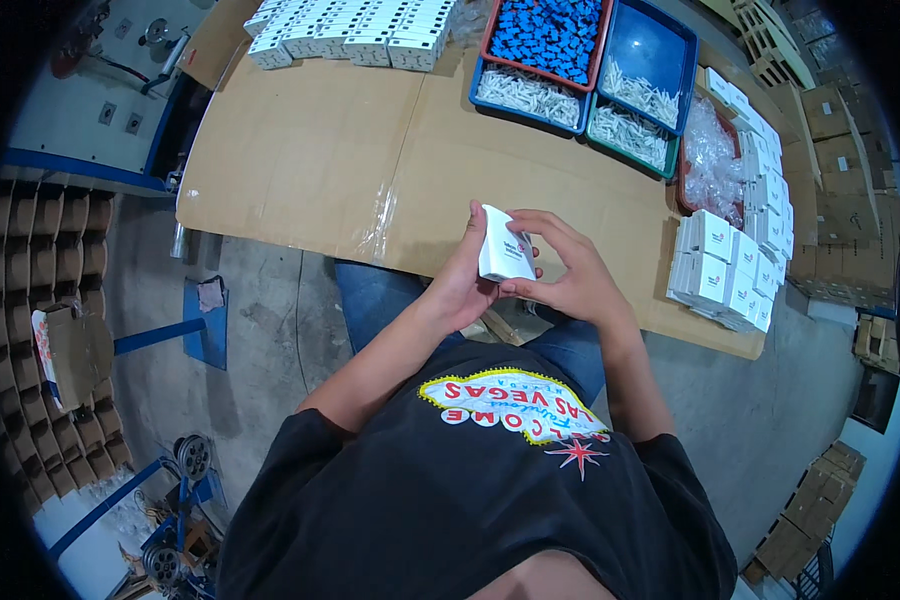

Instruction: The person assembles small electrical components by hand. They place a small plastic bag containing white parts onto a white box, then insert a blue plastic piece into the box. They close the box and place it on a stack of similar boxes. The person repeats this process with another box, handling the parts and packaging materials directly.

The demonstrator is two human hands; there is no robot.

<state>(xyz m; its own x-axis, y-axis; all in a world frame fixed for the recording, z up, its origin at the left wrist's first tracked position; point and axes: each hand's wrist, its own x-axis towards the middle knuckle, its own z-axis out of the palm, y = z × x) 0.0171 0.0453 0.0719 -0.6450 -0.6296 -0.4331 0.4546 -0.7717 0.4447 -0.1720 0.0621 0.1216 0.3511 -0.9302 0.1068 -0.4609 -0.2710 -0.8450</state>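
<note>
A small white box (507, 250) is in the middle of the frame, in front of the near edge of the cardboard-covered table (300, 160), and two hands hold it together. The left hand (460, 285) keeps it from the left and below, with the thumb lying up along its left side; its grip is narrow, closed on the box. The right hand (587, 282) is at the right side, with curved fingers touching near the upper corner and the thumb near the lower corner, so this grip is also on the box. The box is slightly tilted, and dark print is visible on its face. At the top of the frame, left of centre, many white cartons (350, 35) stand in close rows. To the right of them, a red tray (605, 45) contains blue pieces (545, 40), and beside it a blue tray (650, 40) contains thin white pieces (642, 97). In the right part of the frame, clear plastic bags (708, 155) lie next to stacked white packages (725, 270), at the table's right end.
</note>
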